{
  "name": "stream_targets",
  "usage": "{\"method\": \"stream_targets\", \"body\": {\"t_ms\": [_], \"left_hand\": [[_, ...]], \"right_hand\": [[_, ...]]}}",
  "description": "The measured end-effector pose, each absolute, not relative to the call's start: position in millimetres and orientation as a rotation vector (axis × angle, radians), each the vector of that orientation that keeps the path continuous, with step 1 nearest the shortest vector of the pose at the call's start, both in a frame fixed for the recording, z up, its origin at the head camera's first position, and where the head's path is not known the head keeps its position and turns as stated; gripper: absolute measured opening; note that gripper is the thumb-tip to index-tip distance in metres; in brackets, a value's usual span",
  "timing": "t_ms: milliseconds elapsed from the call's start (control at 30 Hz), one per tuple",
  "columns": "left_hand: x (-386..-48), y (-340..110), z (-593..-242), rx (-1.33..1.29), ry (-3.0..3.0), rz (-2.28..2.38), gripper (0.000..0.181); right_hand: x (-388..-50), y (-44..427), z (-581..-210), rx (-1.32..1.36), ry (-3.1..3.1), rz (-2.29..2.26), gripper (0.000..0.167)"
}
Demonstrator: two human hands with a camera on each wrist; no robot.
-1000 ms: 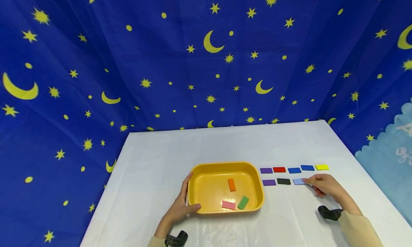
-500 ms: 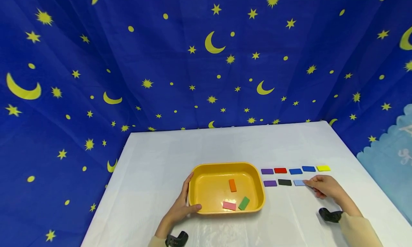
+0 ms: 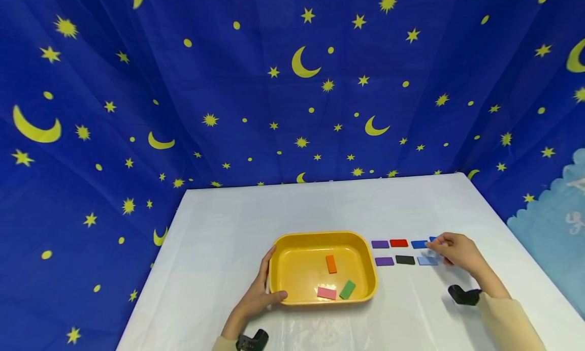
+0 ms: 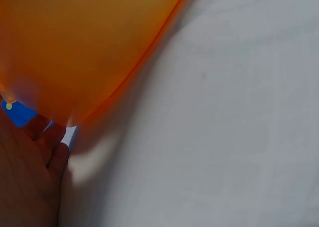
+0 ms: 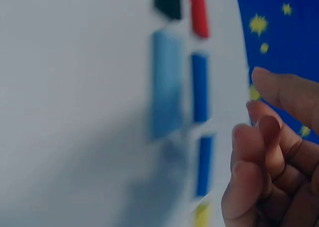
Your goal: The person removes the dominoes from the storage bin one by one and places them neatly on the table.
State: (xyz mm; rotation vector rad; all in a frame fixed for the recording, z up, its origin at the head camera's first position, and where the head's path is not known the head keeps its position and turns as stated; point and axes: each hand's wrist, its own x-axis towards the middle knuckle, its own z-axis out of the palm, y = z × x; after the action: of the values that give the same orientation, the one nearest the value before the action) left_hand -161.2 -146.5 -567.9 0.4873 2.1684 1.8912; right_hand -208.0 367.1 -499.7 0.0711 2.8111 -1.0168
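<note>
My left hand (image 3: 257, 292) grips the left end of the yellow tray (image 3: 277, 239), its thumb over the near rim; in the left wrist view the fingers (image 4: 59, 157) lie at the tray's edge (image 4: 99, 110). In the tray are an orange tile (image 3: 331, 264), a pink tile (image 3: 326, 293) and a green tile (image 3: 347, 289). My right hand (image 3: 460, 253) hovers, holding nothing, above the right end of two tile rows, with the light blue tile (image 3: 427, 261) below its fingertips. In the right wrist view its fingers (image 5: 247, 142) are loosely bent, beside a blue tile (image 5: 204, 165).
Right of the tray lie two purple tiles, a red tile (image 3: 398, 243), a black tile (image 3: 405, 260) and two blue tiles. A yellow tile (image 5: 202, 216) shows in the right wrist view. The white table (image 3: 228, 219) ends at a starry blue curtain (image 3: 256, 87).
My right hand has let go of the light blue tile and moved up and slightly left, now covering the yellow tile in the head view. The left hand keeps its hold on the tray.
</note>
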Motion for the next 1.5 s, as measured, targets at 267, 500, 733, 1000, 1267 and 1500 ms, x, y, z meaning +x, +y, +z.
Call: {"method": "stream_targets", "body": {"t_ms": [267,500,733,1000,1267,1500], "left_hand": [[-162.0,-145.5,-567.3,0.474,2.201,1.863,0.103],[-155.9,-142.0,-543.7,0.478,2.186,1.846,0.102],[-158.1,-142.5,-550.0,0.492,2.167,1.858,0.102],[-162.5,-145.5,-569.4,0.509,2.200,1.872,0.102],[-161.4,-146.7,-568.6,0.519,2.216,1.858,0.103],[-160.5,-146.9,-567.8,0.506,2.224,1.860,0.103]], "right_hand": [[-243.6,290.4,-456.6,-0.299,2.838,-0.985,0.025],[-264.8,223.7,-440.6,-0.624,2.694,-0.968,0.016],[-268.2,177.4,-440.9,-0.783,2.623,-0.771,0.013],[-265.4,150.1,-456.3,-0.814,2.606,-0.534,0.014],[-255.0,136.4,-462.7,-0.789,2.649,-0.363,0.015],[-246.9,135.0,-472.9,-0.833,2.715,-0.260,0.021]]}}
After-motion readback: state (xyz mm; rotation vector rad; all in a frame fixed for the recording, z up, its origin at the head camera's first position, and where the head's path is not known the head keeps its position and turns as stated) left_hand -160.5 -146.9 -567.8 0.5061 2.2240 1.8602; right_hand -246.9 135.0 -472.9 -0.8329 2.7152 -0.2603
